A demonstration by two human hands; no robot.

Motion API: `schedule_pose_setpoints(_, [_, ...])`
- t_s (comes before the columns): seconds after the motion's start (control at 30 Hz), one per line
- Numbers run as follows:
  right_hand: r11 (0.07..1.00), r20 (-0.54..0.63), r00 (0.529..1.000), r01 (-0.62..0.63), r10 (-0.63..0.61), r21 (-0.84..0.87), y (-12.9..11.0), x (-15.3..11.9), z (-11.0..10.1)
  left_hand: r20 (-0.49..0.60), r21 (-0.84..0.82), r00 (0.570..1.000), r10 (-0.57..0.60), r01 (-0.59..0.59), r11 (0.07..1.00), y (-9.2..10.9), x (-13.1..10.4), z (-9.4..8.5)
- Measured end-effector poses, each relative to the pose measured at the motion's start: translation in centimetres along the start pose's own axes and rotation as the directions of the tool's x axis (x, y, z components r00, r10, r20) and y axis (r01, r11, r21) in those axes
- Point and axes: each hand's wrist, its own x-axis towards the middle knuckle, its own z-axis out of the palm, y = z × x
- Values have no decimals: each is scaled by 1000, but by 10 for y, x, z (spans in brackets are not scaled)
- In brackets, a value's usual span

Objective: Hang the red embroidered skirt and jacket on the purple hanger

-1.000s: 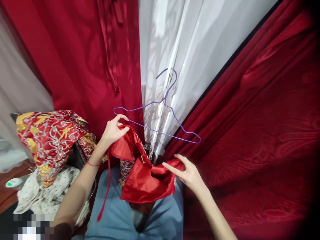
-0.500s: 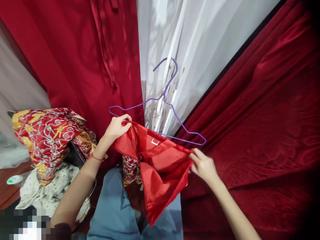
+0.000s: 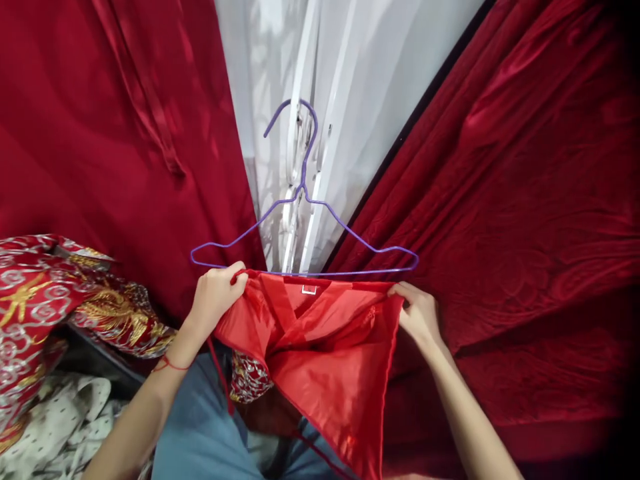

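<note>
A red satin garment [image 3: 320, 360] is stretched between my two hands, its dark red top band running nearly level. Near the middle of that band sits a small white square label, and silver-and-gold embroidery shows at the lower left. My left hand [image 3: 220, 290] is closed on the band's left end. My right hand [image 3: 416, 310] pinches the right end between thumb and fingers. Just above the band is a purple wire hanger [image 3: 350, 230], its lower bar along the cloth. Whether my fingers also hold that bar is hidden. Thin red ties dangle below.
Another red garment with gold and silver embroidery [image 3: 110, 320] lies at the left, over a dark edge. Under it is white dotted cloth [image 3: 55, 413]. Red curtains [image 3: 540, 233] stand on both sides of white drapes [image 3: 380, 80] and white poles.
The hanger has turned from slanting to level, and the garment's band has levelled with it. My right hand has risen. The view has shifted, moving the embroidered cloth leftward.
</note>
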Motion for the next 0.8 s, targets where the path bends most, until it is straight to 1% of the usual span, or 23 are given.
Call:
schedule_pose_setpoints(0.13, [997,-140,990,15,-4,81,-14,7,-11,-10,62,999,-30,31,998,-5,-5,3])
schedule_pose_setpoints(0.27, [995,-154,985,-68,79,75,-19,16,-15,-18,40,1000,5,-4,999,-8,-7,5])
schedule_pose_setpoints(0.4, [982,-191,967,-150,170,116,-20,24,-16,-57,33,997,61,-59,998,-11,-17,8])
schedule_pose_setpoints(0.5, [976,-239,952,-158,191,152,-18,29,-17,-84,73,993,85,-79,994,-13,-26,9])
schedule_pose_setpoints(0.6, [974,-263,948,-135,181,182,-13,35,-19,-58,112,994,91,-84,990,-12,-30,8])
schedule_pose_setpoints(0.67, [973,-255,956,-91,145,211,-9,36,-21,-25,123,996,87,-83,989,-11,-30,6])
schedule_pose_setpoints(0.7, [973,-230,966,-63,114,220,-8,34,-23,-15,128,997,79,-77,989,-11,-29,4])
schedule_pose_setpoints(0.73, [975,-187,979,-36,78,218,-7,32,-24,-11,136,998,64,-62,989,-10,-28,3])
schedule_pose_setpoints(0.8, [985,-45,999,10,-3,173,-7,22,-26,-16,158,1000,20,-18,987,-10,-26,1])
